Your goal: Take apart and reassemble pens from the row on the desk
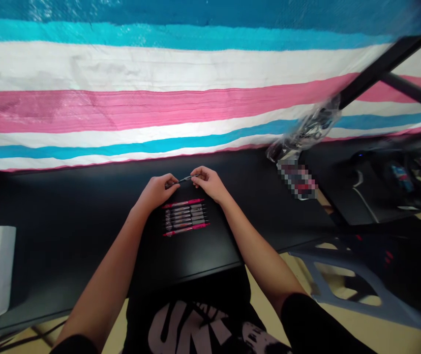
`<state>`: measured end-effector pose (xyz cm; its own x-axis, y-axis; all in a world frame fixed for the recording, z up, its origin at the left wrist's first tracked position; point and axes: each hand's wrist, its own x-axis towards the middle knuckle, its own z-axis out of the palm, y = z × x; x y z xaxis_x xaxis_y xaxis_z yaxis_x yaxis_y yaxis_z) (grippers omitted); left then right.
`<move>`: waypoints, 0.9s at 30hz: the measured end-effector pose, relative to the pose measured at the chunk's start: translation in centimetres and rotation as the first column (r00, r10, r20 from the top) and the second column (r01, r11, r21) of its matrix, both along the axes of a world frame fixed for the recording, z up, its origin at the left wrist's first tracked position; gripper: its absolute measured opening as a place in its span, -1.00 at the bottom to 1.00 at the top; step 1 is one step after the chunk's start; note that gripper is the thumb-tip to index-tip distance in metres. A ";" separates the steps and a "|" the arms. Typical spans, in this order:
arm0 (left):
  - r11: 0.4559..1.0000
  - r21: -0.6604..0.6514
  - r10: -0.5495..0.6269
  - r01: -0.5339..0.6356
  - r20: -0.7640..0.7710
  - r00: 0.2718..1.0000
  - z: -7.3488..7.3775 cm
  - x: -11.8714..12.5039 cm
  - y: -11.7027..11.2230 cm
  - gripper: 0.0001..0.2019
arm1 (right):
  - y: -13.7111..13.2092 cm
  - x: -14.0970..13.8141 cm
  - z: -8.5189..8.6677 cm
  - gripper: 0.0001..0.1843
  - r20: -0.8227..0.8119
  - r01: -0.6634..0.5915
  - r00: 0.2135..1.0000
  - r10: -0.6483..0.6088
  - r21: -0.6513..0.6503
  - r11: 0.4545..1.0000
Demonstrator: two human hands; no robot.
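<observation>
Between my two hands is a slim dark pen (185, 179), held level above the black table. Closed fingers of my left hand (160, 190) grip its left end. At its right end, my right hand (209, 183) pinches it between thumb and fingertips. Just below the hands, a row of pens lies side by side on the table. A pink pen (183, 203) is at the top of the row and another pink pen (186, 229) at the bottom. Several grey-and-black pens (185, 215) lie between them.
The black table (85, 236) runs across the view. A white power strip (2, 275) stands at the left edge. A clear plastic bag (310, 129) sits at the back right. A grey plastic stool (346, 285) is at the lower right. Striped sheeting (140, 110) hangs behind.
</observation>
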<state>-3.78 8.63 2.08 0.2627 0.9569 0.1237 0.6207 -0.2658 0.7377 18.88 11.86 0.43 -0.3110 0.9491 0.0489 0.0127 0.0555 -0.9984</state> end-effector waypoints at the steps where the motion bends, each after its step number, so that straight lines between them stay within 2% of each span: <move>1: 1.000 -0.020 0.007 -0.007 0.009 1.000 0.0 -0.2 0.0 -0.83 | 0.0 0.1 0.0 -0.70 -0.026 0.015 1.000 -0.015 -0.005 1.000; 7: 1.000 0.006 0.016 -0.016 -0.007 1.000 0.7 -1.0 -0.1 -0.70 | 0.0 0.4 0.2 -0.67 -0.206 0.035 0.977 -0.062 -0.131 0.991; 13: 0.998 0.033 0.053 -0.051 -0.055 0.997 0.5 -0.9 0.0 -0.67 | 0.4 0.5 0.3 -0.69 -0.359 0.105 0.911 -0.204 -0.277 0.955; 16: 0.998 0.031 0.051 -0.048 -0.085 0.995 0.3 -1.0 0.1 -0.69 | 0.5 0.4 0.4 -0.67 -0.400 0.075 0.890 -0.219 -0.346 0.935; 27: 0.998 0.032 0.059 -0.056 -0.101 0.993 0.1 -1.1 0.2 -0.71 | 0.1 -0.1 0.5 -0.66 -0.421 0.008 0.895 -0.147 -0.314 0.950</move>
<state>-4.85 8.80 2.15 0.2197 0.9673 0.1268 0.7070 -0.2474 0.6625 18.75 11.97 0.88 -0.2490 0.9604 -0.1252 -0.4328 -0.2260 -0.8727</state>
